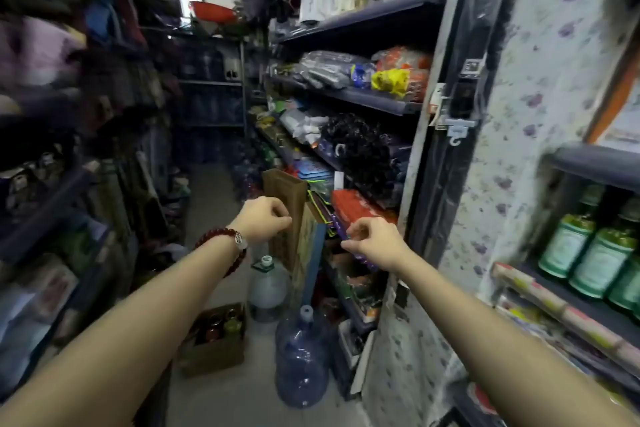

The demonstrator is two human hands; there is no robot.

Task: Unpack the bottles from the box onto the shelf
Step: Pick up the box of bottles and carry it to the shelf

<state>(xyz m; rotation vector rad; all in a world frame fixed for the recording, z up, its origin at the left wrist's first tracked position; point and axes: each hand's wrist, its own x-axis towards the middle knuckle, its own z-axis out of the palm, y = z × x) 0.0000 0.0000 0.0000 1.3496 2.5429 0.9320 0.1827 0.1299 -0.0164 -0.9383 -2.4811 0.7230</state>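
An open cardboard box (214,350) sits on the aisle floor, low and left of centre, with several dark red and green bottles (221,324) standing in it. Green bottles (588,253) with pale labels stand in rows on the shelf (581,308) at the far right. My left hand (263,218), with a red bead bracelet on its wrist, hovers in mid-air above the box, fingers loosely curled and holding nothing. My right hand (374,239) floats beside it, nearer the right shelving, fingers also loosely curled and empty.
Two large water jugs (301,357) stand on the floor right of the box, with a tall cardboard carton (287,211) leaning behind them. Crowded shelves line both sides of the narrow aisle. A patterned pillar (502,184) separates the right shelving from the bottle shelf.
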